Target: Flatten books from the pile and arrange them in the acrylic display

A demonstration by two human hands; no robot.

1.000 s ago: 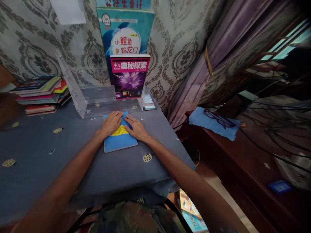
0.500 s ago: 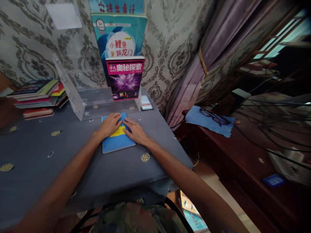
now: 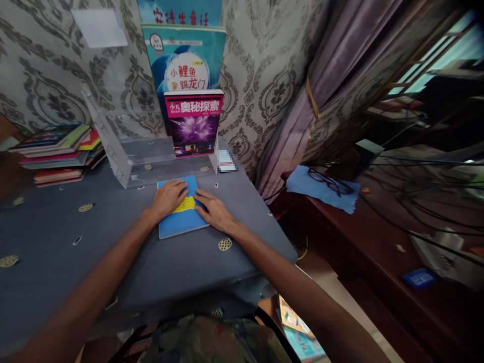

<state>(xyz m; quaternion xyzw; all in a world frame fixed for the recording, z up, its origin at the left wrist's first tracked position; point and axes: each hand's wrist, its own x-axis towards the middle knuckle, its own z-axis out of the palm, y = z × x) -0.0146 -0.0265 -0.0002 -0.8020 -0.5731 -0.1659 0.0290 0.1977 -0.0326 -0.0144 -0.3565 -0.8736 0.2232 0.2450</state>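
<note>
Covering the table on the near side of the book, a dark grey-blue cloth [image 3: 170, 272] printed with pale spotted ovals shows between the person's forearms; on it lies that book, a thin, rectangular blue paperback [image 3: 183, 224] with a yellow panel, flat, cover up; the left hand [image 3: 170, 196] rests palm down on its upper left, and the right hand [image 3: 214, 207] lies over its right edge, fingertips on the cover; the hands are apart from each other, and neither looks clamped on anything, though whether the right thumb tucks under I cannot tell; for steadying it well, I'd judge, even, light pressure from both hands suits best, so it neither skids nor bends; well left of the book sits a stack of colourful books [image 3: 62, 143]; just beyond it stands a clear plastic stand [image 3: 119, 169], bearing a pink-and-purple book [image 3: 194, 128] upright, with a tall teal book [image 3: 212, 55] behind.
</note>
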